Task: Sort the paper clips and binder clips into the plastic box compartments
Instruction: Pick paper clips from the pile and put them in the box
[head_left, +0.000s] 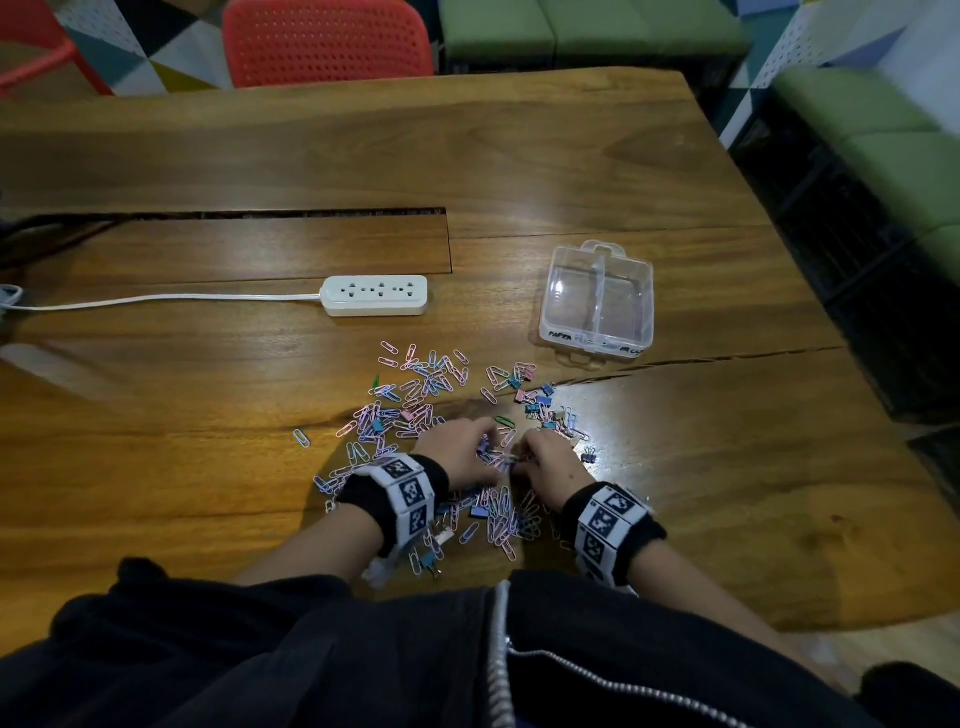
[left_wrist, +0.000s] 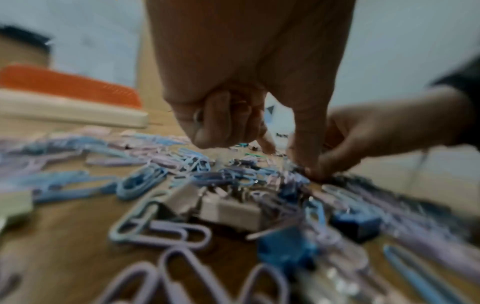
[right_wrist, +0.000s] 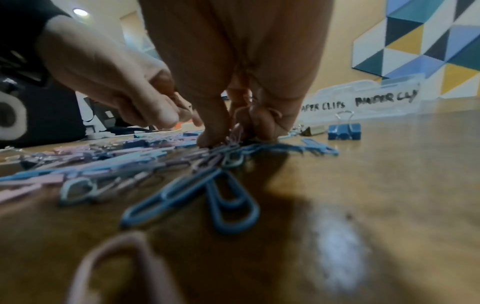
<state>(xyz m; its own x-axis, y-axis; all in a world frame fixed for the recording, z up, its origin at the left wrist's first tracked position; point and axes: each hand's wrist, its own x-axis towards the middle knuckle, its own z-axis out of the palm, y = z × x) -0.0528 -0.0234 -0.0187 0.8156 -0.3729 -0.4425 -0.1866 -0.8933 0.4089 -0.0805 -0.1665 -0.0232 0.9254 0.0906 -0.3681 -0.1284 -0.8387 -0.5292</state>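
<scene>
A loose pile of pastel paper clips (head_left: 415, 400) mixed with small binder clips (head_left: 537, 401) is spread over the wooden table (head_left: 727, 467). My left hand (head_left: 488, 449) and right hand (head_left: 522, 457) meet in the near middle of the pile, fingers curled down into it. In the right wrist view my right hand (right_wrist: 233, 137) pinches a few pink paper clips against the table. In the left wrist view my left hand (left_wrist: 257, 152) has curled fingers and its thumb is down on the clips. The clear two-compartment box (head_left: 571, 296) stands open and empty behind them to the right.
The box front (right_wrist: 363, 98) is labelled for paper clips and binder clips. A blue binder clip (right_wrist: 344, 131) stands just right of my right hand. A white power strip (head_left: 374, 295) with its cord lies behind the pile. A red chair (head_left: 327, 41) stands past the far edge.
</scene>
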